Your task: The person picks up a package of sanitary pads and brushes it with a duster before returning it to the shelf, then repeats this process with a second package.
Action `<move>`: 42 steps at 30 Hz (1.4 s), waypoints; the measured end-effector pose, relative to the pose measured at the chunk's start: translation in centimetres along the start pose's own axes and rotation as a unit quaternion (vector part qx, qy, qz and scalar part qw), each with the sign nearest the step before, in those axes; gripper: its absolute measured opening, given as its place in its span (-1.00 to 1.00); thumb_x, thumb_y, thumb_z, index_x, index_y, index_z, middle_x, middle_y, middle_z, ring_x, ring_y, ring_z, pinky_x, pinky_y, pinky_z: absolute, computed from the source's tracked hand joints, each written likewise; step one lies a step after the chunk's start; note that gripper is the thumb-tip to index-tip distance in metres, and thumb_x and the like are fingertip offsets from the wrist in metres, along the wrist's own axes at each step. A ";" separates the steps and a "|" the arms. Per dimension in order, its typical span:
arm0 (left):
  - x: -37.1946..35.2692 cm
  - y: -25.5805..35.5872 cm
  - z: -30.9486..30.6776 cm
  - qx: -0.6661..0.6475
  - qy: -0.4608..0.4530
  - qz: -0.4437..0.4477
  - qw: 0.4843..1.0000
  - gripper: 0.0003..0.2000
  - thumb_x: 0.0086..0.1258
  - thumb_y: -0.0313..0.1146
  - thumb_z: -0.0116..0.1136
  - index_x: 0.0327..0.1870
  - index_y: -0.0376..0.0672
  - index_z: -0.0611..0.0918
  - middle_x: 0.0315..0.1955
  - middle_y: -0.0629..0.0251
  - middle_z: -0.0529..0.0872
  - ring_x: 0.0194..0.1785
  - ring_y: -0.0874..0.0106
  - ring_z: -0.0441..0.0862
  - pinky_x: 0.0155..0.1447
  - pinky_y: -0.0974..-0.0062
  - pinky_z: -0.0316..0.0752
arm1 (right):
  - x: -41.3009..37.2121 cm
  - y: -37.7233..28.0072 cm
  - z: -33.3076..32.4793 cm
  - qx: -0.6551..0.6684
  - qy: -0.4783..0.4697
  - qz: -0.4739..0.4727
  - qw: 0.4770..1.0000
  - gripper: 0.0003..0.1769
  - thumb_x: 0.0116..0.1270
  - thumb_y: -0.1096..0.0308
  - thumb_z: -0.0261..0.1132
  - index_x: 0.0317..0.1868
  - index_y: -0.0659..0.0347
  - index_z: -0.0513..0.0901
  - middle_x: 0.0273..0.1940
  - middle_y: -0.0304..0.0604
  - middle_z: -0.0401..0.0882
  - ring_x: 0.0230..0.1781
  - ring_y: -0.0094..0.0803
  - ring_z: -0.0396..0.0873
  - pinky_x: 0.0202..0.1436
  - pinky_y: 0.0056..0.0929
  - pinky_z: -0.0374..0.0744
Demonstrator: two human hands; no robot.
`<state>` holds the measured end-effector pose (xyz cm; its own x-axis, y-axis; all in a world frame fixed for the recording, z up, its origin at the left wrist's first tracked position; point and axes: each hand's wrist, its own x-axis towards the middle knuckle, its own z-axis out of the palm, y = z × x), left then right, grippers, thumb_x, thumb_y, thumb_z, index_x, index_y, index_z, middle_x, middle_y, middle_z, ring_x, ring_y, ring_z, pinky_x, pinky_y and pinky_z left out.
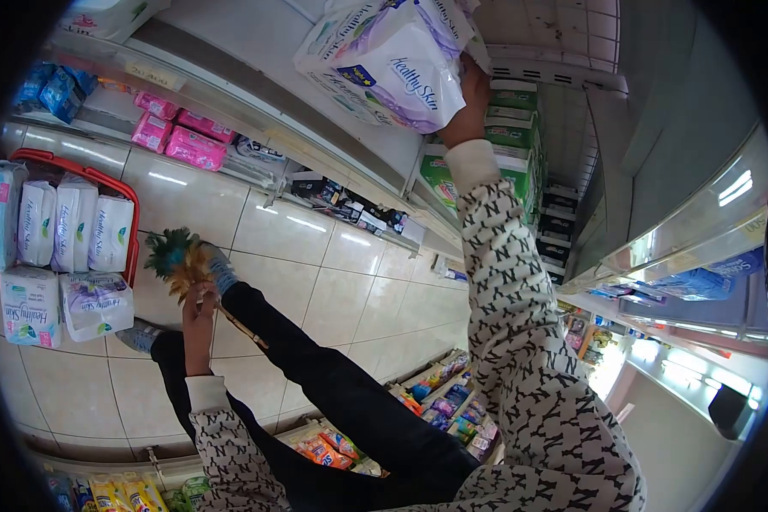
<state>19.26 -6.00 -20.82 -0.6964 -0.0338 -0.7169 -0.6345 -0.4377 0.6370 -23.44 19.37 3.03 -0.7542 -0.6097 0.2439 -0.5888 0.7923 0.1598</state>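
My right hand [471,102] is at the right side of white and purple "Healthy Skin" packs of sanitary pads [405,72] at the upper shelf [256,38]. Its fingers are mostly hidden behind the nearest pack, which the hand grips at its edge. Low on the left, over the floor tiles, my left hand [198,309] is closed around a feather duster [179,260]. The duster's green, blue and tan feathers point away from me, and its thin handle slants back beside my leg.
A red basket [134,213] full of "Healthy Skin" packs [72,226] stands on the tiled floor [269,230]. Pink packs [194,147] lie on the lower shelf. Green boxes [512,128] are stacked beyond my right hand. Shelves of colourful packets [328,448] run behind my legs.
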 end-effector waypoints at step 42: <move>4.0 19.3 -20.3 0.929 -0.014 0.212 0.303 -0.08 0.16 -0.28 0.32 0.55 0.08 0.04 0.33 0.34 0.37 0.50 0.40 0.17 0.65 0.16 -0.36 | -44.7 -33.6 -11.1 0.443 -0.311 0.648 0.535 -0.83 0.45 0.22 0.24 -0.28 0.09 0.60 -0.63 -0.47 0.31 -0.71 -0.73 0.19 -0.67 -0.65 0.16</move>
<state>11.03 -32.83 -17.14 -0.8339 0.2856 -0.4723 0.4379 0.8632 -0.2512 33.31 20.28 -2.65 -0.4843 0.3313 -0.8098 0.8480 0.4055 -0.3413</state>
